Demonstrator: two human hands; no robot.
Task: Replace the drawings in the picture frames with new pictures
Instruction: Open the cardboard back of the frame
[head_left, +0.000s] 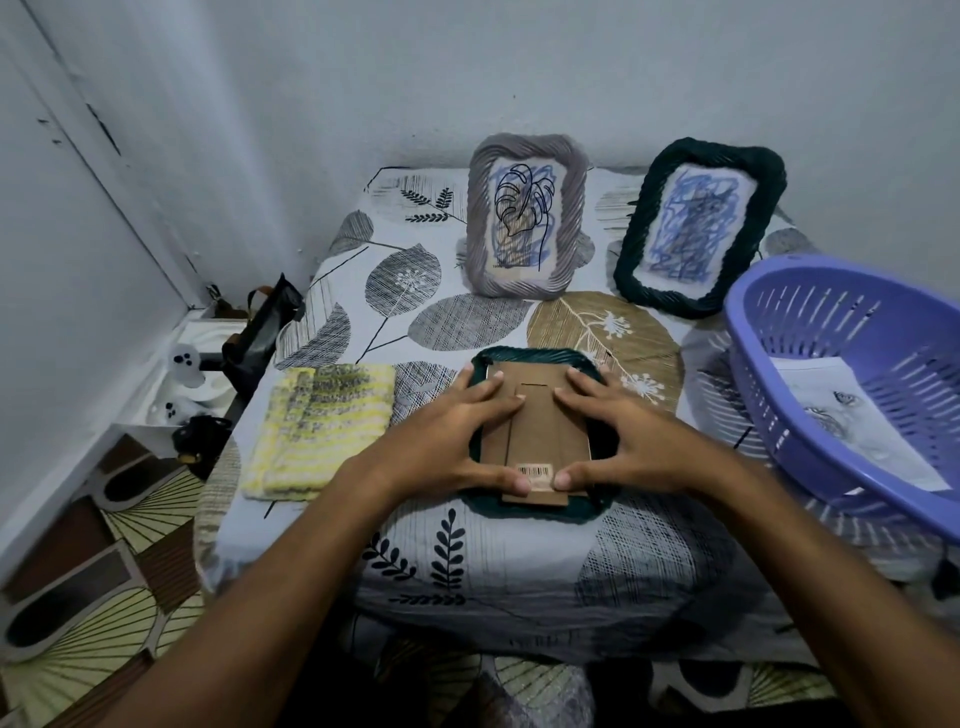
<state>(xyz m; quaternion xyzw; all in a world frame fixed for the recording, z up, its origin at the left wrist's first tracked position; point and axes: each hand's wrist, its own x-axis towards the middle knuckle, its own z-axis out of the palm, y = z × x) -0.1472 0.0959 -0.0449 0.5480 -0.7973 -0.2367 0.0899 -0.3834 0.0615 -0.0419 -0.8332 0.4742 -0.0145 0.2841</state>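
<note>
Head view: a dark green frame (540, 358) is being held face down at worktop (519, 571) centre, its brown cardboard backing (535, 436) being pressed by both hands. The left hand (457, 441) and right hand (618, 441) are being kept flat, fingers (488, 387) spread, thumbs by the barcode label. Two ribbed frames at twelve and one o'clock, grey (527, 218) and green (698, 228), are still showing scribbles, so most work is judged remaining. Paper sheets (841, 410) are lying in the lilac slotted basket (779, 415) at three o'clock.

Two bare forearms, sleeveless to the frame edge; ringless hands (535, 439).
</note>
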